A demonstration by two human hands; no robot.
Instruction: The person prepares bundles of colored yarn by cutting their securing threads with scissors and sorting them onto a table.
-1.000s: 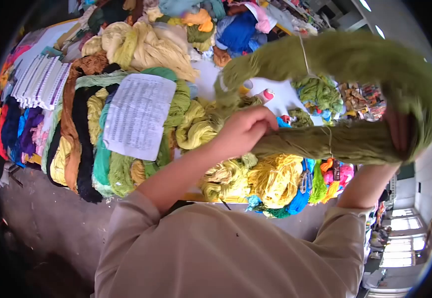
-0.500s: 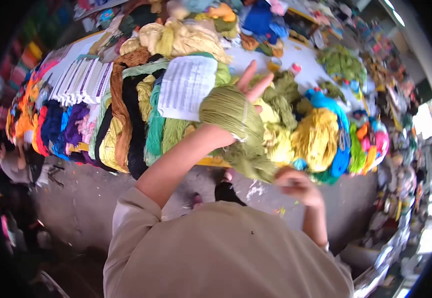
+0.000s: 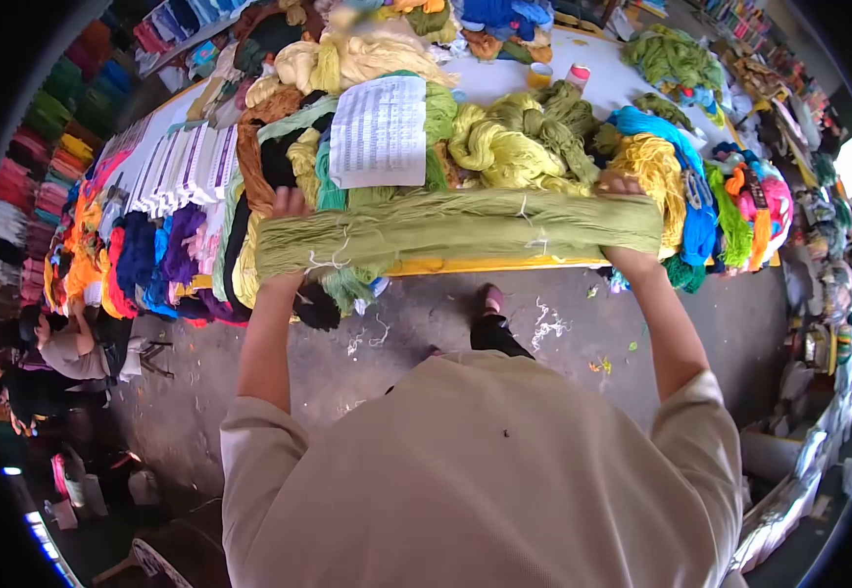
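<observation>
A long olive-green skein of yarn [image 3: 455, 231] is stretched level between my two hands, in front of the table's near edge. Thin white ties cross it at its left part and right of the middle. My left hand [image 3: 290, 203] is in its left end, fingertips showing above the strands and wrist below. At the other end my right hand [image 3: 624, 184] holds the yarn the same way, fingers over the top edge. The strands hide most of both palms. Just behind lies a printed paper sheet [image 3: 379, 132] on the skeins.
Skeins in many colours cover the table, with lime-green yarn [image 3: 504, 147] and yellow yarn [image 3: 649, 176] nearby. White booklets [image 3: 183, 167] lie at the left. A small yellow cup [image 3: 539, 75] stands farther back. A person [image 3: 75, 348] sits at far left.
The olive skein was bunched around my left hand and wrist, with my right hand low and apart. Now both hands are spread wide, with the skein drawn out flat between them.
</observation>
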